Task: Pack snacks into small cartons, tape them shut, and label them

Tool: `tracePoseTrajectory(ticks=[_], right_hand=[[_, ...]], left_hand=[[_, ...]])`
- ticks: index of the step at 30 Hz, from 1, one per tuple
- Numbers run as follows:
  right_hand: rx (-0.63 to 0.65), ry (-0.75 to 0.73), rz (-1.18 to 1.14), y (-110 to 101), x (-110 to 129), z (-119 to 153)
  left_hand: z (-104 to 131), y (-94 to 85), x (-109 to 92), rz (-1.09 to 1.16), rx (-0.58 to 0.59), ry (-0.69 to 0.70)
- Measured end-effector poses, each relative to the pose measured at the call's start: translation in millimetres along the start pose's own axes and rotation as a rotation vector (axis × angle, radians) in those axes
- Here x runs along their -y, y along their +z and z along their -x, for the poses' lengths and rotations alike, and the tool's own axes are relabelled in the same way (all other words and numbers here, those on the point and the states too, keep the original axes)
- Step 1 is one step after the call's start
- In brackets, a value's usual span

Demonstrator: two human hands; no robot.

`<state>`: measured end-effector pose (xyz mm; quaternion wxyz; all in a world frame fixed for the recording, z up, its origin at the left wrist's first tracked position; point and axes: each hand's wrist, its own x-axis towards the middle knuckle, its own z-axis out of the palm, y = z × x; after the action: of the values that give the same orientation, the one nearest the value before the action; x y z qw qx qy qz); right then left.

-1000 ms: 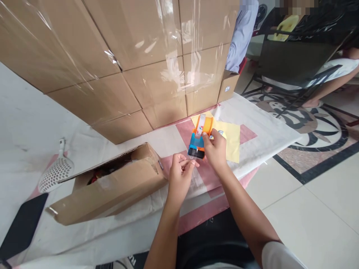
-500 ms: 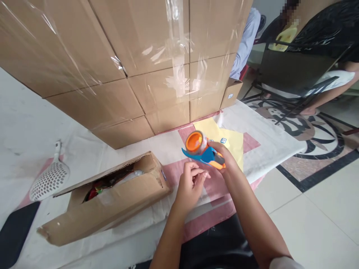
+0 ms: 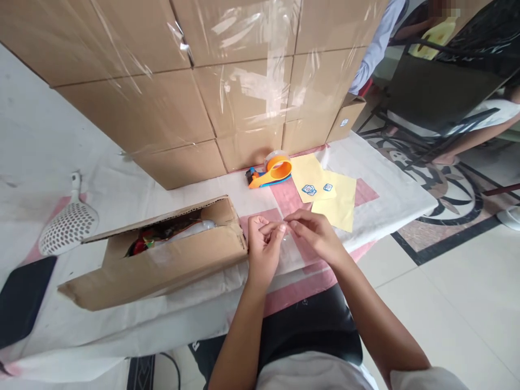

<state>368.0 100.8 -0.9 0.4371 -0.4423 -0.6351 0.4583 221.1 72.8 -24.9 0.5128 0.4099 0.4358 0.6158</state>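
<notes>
Fingertip to fingertip, my left hand (image 3: 265,244) and my right hand (image 3: 314,233) meet above the front of the table. Both are closed in a pinch on what looks like a small piece of clear tape (image 3: 286,228), barely visible between them. Beyond them an orange and blue tape dispenser (image 3: 266,177) with a clear roll lies against the stacked boxes. Left of my left hand stands a long cardboard box (image 3: 174,265), its top partly open, with shiny packets (image 3: 148,238) inside.
Plastic-wrapped cartons (image 3: 247,103) stand along the back. Yellow sheets (image 3: 337,203) with blue-printed stickers lie to the right. A white slotted skimmer (image 3: 69,225) and a dark flat object (image 3: 26,298) are at the left. A person sits on a black chair (image 3: 430,81) beyond the table.
The tape dispenser has left my right hand and now lies by the cartons. My right hand has come down to meet my left at the fingertips. The view has shifted.
</notes>
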Motion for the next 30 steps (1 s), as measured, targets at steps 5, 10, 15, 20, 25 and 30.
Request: tracePoseTrajectory(ticks=[5, 10, 15, 20, 25, 30], right_hand=[[-0.036, 0.012, -0.239, 25.4, -1.1, 32.4], [-0.200, -0.115, -0.203, 41.6, 3.2, 50.8], [-0.173, -0.201, -0.039, 43.7, 19.4, 71.0], [-0.140, -0.262, 0.068, 25.2, 40.9, 72.9], [0.213, -0.324, 0.235, 0.3, 87.8, 25.5], [0.673, -0.678, 0.411, 40.1, 154.3, -48.0]], left_hand=[[12.1, 0.4, -3.8, 0.025, 0.023, 0.030], [22.2, 2.3, -15.5, 0.086, 0.031, 0.053], [51.2, -1.4, -44.0, 0.018, -0.035, 0.015], [90.6, -34.1, -89.9, -0.199, -0.137, 0.284], [60.4, -119.1, -134.5, -1.066, -0.499, 0.889], [28.0, -182.7, -138.9, -1.505, -0.113, 0.694]])
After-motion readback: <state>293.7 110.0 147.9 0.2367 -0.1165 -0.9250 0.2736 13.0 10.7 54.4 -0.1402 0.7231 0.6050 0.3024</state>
